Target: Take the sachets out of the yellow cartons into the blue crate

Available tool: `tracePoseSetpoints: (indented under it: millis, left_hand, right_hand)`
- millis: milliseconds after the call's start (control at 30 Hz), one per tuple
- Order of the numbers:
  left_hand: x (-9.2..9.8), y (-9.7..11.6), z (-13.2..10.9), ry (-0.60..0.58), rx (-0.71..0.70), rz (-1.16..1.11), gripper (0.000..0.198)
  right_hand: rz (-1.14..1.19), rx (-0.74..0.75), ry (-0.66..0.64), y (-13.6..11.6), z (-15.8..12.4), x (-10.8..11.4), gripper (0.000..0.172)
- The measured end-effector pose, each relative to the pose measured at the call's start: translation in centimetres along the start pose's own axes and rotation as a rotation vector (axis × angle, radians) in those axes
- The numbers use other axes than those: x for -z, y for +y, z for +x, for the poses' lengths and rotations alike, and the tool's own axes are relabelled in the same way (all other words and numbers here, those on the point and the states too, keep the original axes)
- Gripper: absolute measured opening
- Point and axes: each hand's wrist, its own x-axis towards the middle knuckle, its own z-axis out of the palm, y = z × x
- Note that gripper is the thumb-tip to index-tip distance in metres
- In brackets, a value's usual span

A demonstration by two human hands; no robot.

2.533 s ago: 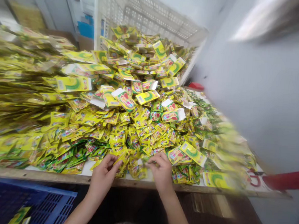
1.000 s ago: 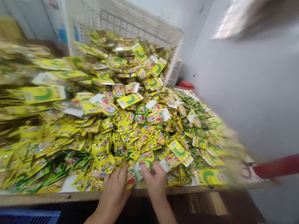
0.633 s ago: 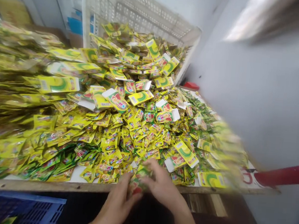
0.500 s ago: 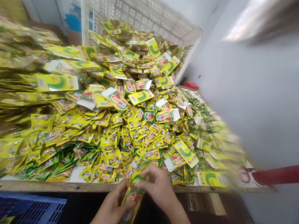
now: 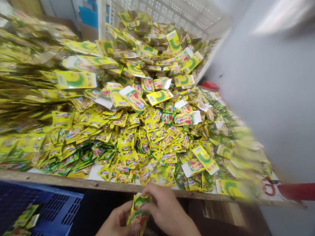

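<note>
Box (image 5: 136,223): one, six o'clock; I see left hand (image 5: 119,220) fingers closed round its lower end, right hand (image 5: 164,207) pinching its upper end. Crate (image 5: 59,190), seven o'clock: a few cartons (image 5: 25,216), which I judge done. Remaining: heaped packets (image 5: 125,143) and open boxes (image 5: 134,98), nine through one. Edge: table (image 5: 103,186), just beyond hands. Room, I judge: between crate and left hand.

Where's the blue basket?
In the head view, the blue plastic basket is at the lower left, below the table's front edge and left of the left hand.
</note>
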Motion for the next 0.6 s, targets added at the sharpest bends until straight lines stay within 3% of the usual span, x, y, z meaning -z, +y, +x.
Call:
tracePoseSetpoints:
  millis: [167, 233, 367, 467, 533, 600]
  left_hand:
    - [0.0, -0.1, -0.3, 0.03, -0.017, 0.047, 0.05]
    - [0.0, -0.1, -0.3, 0.028, -0.028, 0.069, 0.048]
    - [0.2, -0.2, -0.2, 0.003, -0.063, 0.084, 0.041]
    - [0.3, -0.7, -0.2, 0.003, -0.084, 0.053, 0.047]
    - [0.3, -0.9, -0.3, 0.047, -0.045, -0.018, 0.051]
    - [0.1, -0.6, -0.5, 0.107, 0.062, -0.181, 0.057]
  right_hand:
    - [0.083, -0.125, 0.172, 0.9, 0.2, -2.3, 0.022]
    - [-0.003, -0.075, 0.202, 1.7, 0.2, -2.6, 0.021]
    - [-0.167, 0.128, 0.096, 2.8, 0.0, -2.2, 0.01]
    - [-0.097, 0.19, 0.026, 3.3, -0.5, -2.1, 0.006]
    - [0.071, 0.116, 0.153, 3.6, -0.9, -2.3, 0.013]
    - [0.327, -0.08, 0.263, 4.1, -1.3, -2.7, 0.019]
